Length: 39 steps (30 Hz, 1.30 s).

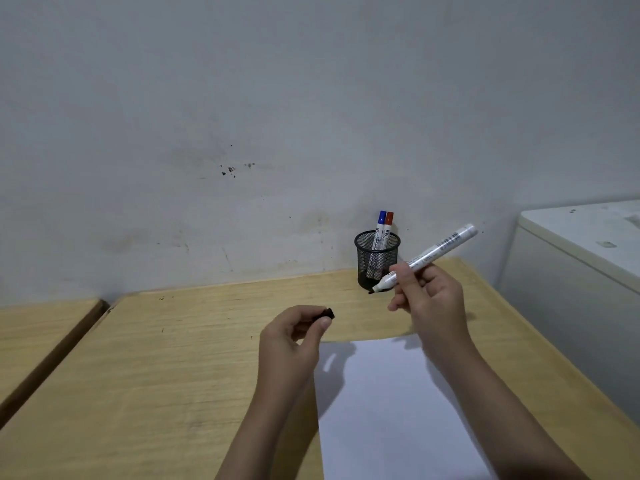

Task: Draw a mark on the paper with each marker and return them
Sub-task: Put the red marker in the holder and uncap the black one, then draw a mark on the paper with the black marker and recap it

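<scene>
My right hand [427, 299] grips an uncapped white marker [440, 251], its black tip pointing down-left in front of the cup. My left hand [294, 336] pinches the marker's black cap [327, 314] between thumb and fingers. Both hands hover above the far edge of a blank white sheet of paper [384, 410] on the wooden desk [173, 358]. A black mesh pen cup [376, 259] stands at the desk's back edge by the wall, holding a blue-capped marker [381, 223] and a red-capped marker [389, 225] upright.
A second wooden desk [38, 337] adjoins on the left with a dark gap between. A white cabinet or appliance [581, 258] stands past the desk's right edge. The grey wall rises directly behind the cup.
</scene>
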Motion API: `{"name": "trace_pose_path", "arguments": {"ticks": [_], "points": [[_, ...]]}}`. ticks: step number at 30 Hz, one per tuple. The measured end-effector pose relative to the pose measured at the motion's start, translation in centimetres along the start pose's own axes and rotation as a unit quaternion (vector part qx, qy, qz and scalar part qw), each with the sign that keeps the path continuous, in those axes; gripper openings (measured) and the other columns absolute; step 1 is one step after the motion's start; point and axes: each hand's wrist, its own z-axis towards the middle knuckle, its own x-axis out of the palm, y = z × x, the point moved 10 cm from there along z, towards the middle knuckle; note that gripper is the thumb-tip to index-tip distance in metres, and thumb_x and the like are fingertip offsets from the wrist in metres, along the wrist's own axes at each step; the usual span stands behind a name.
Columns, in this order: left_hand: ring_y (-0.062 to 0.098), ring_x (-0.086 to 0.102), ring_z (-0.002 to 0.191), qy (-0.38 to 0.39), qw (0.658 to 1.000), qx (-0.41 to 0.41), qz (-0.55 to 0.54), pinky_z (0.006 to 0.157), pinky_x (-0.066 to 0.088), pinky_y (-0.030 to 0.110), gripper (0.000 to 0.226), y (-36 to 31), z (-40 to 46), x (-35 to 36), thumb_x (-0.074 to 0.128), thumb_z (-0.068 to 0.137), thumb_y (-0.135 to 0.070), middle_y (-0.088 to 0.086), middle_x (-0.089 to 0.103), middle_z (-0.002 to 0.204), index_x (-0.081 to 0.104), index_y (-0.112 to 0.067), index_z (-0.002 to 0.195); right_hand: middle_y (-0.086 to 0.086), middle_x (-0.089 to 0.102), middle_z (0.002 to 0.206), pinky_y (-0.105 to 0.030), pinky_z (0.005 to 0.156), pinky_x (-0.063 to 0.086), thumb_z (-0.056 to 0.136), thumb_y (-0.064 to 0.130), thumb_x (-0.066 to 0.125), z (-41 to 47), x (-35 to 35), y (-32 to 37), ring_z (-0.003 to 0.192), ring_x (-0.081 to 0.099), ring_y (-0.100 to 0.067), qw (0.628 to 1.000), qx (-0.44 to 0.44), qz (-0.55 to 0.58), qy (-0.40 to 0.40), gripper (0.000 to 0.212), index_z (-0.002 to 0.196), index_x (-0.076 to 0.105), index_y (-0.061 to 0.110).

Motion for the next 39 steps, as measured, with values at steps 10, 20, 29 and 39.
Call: {"name": "trace_pose_path", "arguments": {"ticks": [10, 20, 29, 39], "points": [[0.006, 0.061, 0.069, 0.106, 0.966, -0.085, 0.222, 0.054, 0.041, 0.006, 0.014, 5.7, 6.3, 1.6, 0.067, 0.074, -0.003, -0.010, 0.063, 0.072, 0.065, -0.017, 0.075, 0.009, 0.062, 0.047, -0.019, 0.045, 0.050, 0.087, 0.011, 0.061, -1.6, -0.5, -2.2, 0.041, 0.050, -0.005, 0.999, 0.042, -0.005, 0.007, 0.014, 0.074, 0.058, 0.005], [0.016, 0.063, 0.085, 0.169, 0.941, -0.104, 0.275, 0.073, 0.046, 0.021, 0.036, 8.4, 6.0, 1.6, 0.068, 0.076, -0.012, 0.004, 0.068, 0.094, 0.060, -0.011, 0.112, -0.005, 0.058, 0.053, -0.031, 0.048, 0.051, 0.082, 0.011, 0.068, -2.2, 0.9, -4.3, 0.043, 0.053, -0.013, 0.995, 0.078, -0.034, 0.059, 0.020, 0.073, 0.061, -0.005], [0.008, 0.059, 0.084, 0.184, 0.947, -0.066, 0.256, 0.069, 0.046, 0.022, 0.044, 6.7, 2.1, -0.7, 0.079, 0.060, -0.048, -0.010, 0.063, 0.094, 0.065, -0.032, 0.098, -0.004, 0.064, 0.054, -0.029, 0.047, 0.051, 0.079, 0.007, 0.069, -2.0, 4.2, -8.4, 0.047, 0.061, -0.017, 0.978, 0.150, -0.074, 0.127, 0.016, 0.067, 0.061, 0.014], [0.007, 0.048, 0.093, 0.223, 0.917, 0.011, 0.330, 0.089, 0.039, 0.038, 0.056, 8.0, 1.7, 0.1, 0.061, 0.049, -0.073, -0.017, 0.051, 0.094, 0.064, -0.045, 0.098, -0.015, 0.067, 0.061, -0.024, 0.042, 0.045, 0.079, 0.017, 0.073, -2.7, 5.7, -12.9, 0.044, 0.059, -0.018, 0.967, 0.203, -0.101, 0.113, 0.020, 0.071, 0.064, 0.000]]}}
